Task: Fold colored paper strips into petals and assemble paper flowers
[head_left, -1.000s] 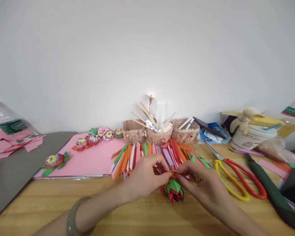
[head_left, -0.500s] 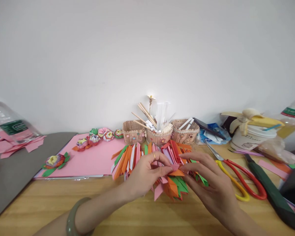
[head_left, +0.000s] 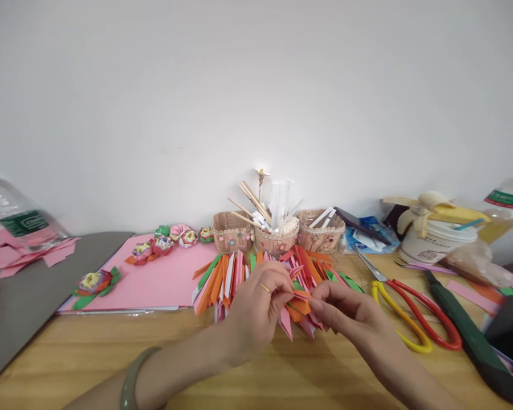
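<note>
Folded paper strips in orange, pink, green and red fan out across the middle of the wooden table. My left hand, with a ring and a bangle, pinches a folded orange and pink paper piece between thumb and curled fingers. From the right, my right hand closes thumb and fingers on the same piece's other side. The fingers cover part of the piece. Behind the hands stand small woven baskets, the middle one holding sticks and white rolls.
Scissors and a dark green tool lie at right, near a lidded tub with a banana peel on it. Paper flowers rest around pink sheets at left. A plastic bottle is far left.
My left hand has turned and its fingers have curled more. My right hand's fingers have drawn together. The green and orange folded paper below them has shifted.
</note>
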A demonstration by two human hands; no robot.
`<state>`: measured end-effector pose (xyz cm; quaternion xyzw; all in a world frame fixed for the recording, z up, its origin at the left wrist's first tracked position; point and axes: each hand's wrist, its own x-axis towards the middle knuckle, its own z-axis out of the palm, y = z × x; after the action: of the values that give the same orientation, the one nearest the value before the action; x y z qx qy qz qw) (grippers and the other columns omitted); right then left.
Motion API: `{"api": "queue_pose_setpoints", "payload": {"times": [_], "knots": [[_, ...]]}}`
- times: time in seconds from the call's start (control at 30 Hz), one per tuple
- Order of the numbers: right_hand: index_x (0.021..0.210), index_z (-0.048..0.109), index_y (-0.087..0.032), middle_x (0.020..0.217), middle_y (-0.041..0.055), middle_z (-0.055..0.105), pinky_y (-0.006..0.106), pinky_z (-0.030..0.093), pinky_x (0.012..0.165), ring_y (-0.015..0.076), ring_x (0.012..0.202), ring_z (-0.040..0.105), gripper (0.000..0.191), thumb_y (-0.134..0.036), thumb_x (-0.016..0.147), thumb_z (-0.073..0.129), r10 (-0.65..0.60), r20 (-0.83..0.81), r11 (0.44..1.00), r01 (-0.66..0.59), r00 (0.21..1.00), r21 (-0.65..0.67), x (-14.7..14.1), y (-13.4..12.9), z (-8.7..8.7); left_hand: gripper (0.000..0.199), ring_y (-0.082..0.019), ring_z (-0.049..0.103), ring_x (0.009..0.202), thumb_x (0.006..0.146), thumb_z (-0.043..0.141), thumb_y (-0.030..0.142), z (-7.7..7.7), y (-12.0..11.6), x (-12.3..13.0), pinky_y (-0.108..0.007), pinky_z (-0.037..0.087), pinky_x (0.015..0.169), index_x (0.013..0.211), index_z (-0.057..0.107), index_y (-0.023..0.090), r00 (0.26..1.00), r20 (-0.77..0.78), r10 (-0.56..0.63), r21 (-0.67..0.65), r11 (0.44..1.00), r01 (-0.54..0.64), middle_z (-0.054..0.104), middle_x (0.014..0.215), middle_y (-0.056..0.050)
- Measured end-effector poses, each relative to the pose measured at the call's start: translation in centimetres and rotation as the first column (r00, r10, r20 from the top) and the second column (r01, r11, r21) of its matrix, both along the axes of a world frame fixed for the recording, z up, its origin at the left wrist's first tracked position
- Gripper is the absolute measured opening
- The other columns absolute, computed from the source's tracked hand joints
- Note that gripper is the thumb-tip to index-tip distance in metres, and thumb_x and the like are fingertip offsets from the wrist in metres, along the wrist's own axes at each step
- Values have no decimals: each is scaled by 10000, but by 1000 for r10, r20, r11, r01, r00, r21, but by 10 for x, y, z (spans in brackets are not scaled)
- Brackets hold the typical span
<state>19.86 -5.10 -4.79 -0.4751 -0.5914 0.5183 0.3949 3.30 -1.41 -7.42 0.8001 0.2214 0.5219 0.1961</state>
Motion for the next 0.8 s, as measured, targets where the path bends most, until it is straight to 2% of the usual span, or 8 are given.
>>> {"api": "queue_pose_setpoints", "payload": {"times": [0.13,0.33,0.6,0.7,0.8], "knots": [[642,514,-173,562,-16,536,221,364,499,97,513,458,330,-480,729,596,20,-49,999,-23,999,-49,0,-2,-1,86,-136,466,804,882,365,161,-6,-3,2,-276,398,716,849,438,196,991,130,-37,-146,988,56,464,824,-26],[685,518,-171,592,-12,563,227,409,555,108,565,524,291,-442,760,593,89,-90,994,-95,992,-58,1,-1,-1,100,-120,420,759,894,364,215,-3,-7,4,-245,371,691,816,423,199,966,247,-73,-324,934,154,418,815,-11],[691,492,-181,597,-22,512,219,369,530,103,559,458,307,-467,793,537,93,-10,995,-93,996,23,1,-2,-2,97,-104,417,748,892,384,247,-1,-10,4,-231,367,700,819,430,202,924,375,-79,-434,866,250,399,819,3],[652,487,-183,569,-27,493,218,341,505,101,534,433,299,-436,806,529,48,63,996,-53,997,74,4,-2,-3,117,-102,412,733,879,416,278,2,-7,3,-227,360,695,802,440,194,906,411,-98,-518,793,321,410,798,3],[592,480,-184,524,-39,444,213,323,479,96,502,404,322,-422,802,533,-111,29,985,106,993,137,8,2,-5,161,-97,404,696,832,506,315,5,-3,4,-215,352,659,761,449,182,854,517,-60,-621,661,422,418,750,12]]}}
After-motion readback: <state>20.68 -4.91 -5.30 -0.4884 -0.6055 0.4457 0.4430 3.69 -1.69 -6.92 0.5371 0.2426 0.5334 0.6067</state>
